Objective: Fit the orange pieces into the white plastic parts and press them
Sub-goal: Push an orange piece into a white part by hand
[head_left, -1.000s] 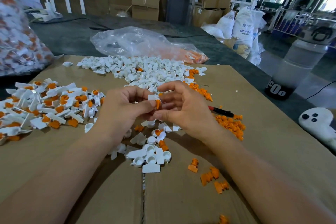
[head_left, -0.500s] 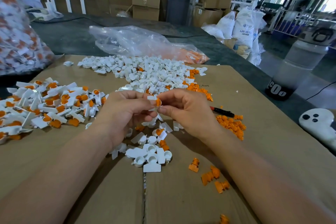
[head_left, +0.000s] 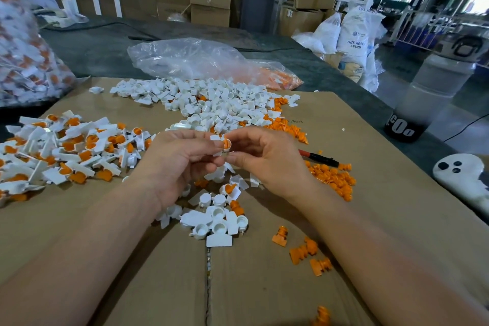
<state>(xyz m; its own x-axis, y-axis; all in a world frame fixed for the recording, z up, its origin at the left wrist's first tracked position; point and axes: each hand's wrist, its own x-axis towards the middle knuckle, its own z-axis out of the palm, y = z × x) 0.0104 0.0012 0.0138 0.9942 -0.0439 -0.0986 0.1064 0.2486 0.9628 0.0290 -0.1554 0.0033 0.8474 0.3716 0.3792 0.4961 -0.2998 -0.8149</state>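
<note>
**Orange insert seated in a white part, pinched between both hands**

The white plastic part (head_left: 216, 137) is held in the air above the middle of the cardboard sheet (head_left: 370, 156), and everything else is placed from it here. It is smooth, glossy moulded plastic with a flat tab at one end and a small round cup at the other. The orange piece (head_left: 226, 143) sits inside the cup and shows as a bright disc within the white ring.

The tab end lies toward the left hand (head_left: 180, 164) and the cup end toward the right hand (head_left: 267, 159). Its long axis therefore runs roughly across, from one hand to the other, with the cup mouth turned partly toward the camera.

The left thumb and forefinger pinch the tab, and the other fingers are curled under. The right thumb and forefinger close on the cup rim, with the remaining fingers loosely bent.

- **Beyond the part:** a heap of empty white parts (head_left: 217, 103), with a crumpled clear plastic bag (head_left: 190, 61) behind it.
- **To its left:** a spread pile of assembled pieces (head_left: 66, 148), white tabs with orange centres.
- **To its right:** a red-and-black pen (head_left: 317, 158) beside ribbed loose orange pieces (head_left: 330, 174).
- **Below it:** a small cluster of white parts (head_left: 217, 219), partly hidden by the left wrist.
- **Far right:** a frosted bottle (head_left: 428, 92), off the cardboard.
</note>
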